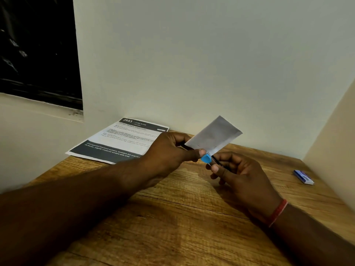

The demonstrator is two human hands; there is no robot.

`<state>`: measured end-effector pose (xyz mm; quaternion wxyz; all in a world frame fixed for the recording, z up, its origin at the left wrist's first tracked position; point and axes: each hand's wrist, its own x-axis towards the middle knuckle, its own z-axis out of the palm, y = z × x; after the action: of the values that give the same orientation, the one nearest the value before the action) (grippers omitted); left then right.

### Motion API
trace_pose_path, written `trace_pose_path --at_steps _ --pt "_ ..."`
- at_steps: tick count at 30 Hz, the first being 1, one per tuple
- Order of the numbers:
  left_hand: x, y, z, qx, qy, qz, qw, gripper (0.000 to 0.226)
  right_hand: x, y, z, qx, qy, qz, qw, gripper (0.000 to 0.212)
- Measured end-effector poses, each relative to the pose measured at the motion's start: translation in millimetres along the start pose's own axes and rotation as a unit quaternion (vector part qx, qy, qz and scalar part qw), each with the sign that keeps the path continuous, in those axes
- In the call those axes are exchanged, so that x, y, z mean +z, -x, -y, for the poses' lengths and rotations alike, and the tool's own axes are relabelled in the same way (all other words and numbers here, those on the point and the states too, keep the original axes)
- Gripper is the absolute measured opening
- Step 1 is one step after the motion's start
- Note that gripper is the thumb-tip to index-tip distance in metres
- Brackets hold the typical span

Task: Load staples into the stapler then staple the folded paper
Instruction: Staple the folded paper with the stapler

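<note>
A: Risks first, quick. What can go wrong from here?

B: The folded paper [214, 136] is up in the air above the table [172, 217], not resting on anything. Only its lower edge sits at the stapler [208, 158], whose blue end shows between the two thumbs. If the edge isn't deep enough in the slot, I'd guess the staple catches the very margin or misses. The layers could also slide apart when squeezed, since the rest of the paper hangs free.

A: Anything else?

B: Most of the stapler is hidden by fingers, so I can't tell whether it's fully closed after loading. If it isn't, it may jam or fire nothing. The grip is small too, so it could twist in the squeeze.

A: Hands?

B: The left hand [169, 150] is curled, thumb and fingers pinching the paper's lower left corner, thumb tip touching the blue end. The right hand [240, 173] is curled around the stapler's dark body, thumb on top, fingers underneath. Neither is spread. How hard the right one is pressing, I can't tell.

A: Other stuff?

B: A small staple box [303, 177] lies on the table, far right, well apart from the hands. A printed sheet [119, 141] lies flat at the back by the wall, untouched.
</note>
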<state>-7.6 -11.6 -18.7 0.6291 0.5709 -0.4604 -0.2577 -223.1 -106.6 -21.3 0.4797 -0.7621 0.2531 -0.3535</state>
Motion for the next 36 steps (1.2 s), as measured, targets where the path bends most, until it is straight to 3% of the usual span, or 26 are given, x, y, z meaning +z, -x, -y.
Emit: trace_pose_path --at_steps 13,17,24,36 --pt "-1.7 -0.8 -4.2 0.015 0.02 0.042 0.999 0.023 -4.0 -3.5 0.4 -0.031 0.058 -0.014 0.998 0.011" --pt "2.1 5.3 -7.9 0.032 0.013 0.076 0.997 0.033 -4.6 -3.9 1.0 -0.035 0.074 -0.016 0.997 0.01" --pt "4.3 4.2 -6.4 0.05 -0.066 0.049 0.995 0.026 -0.4 -2.0 1.9 -0.031 0.059 -0.025 0.997 0.01" --pt "4.1 2.3 0.0 0.03 0.002 0.069 0.997 0.028 3.1 -0.7 2.8 0.002 0.009 -0.011 1.0 0.009"
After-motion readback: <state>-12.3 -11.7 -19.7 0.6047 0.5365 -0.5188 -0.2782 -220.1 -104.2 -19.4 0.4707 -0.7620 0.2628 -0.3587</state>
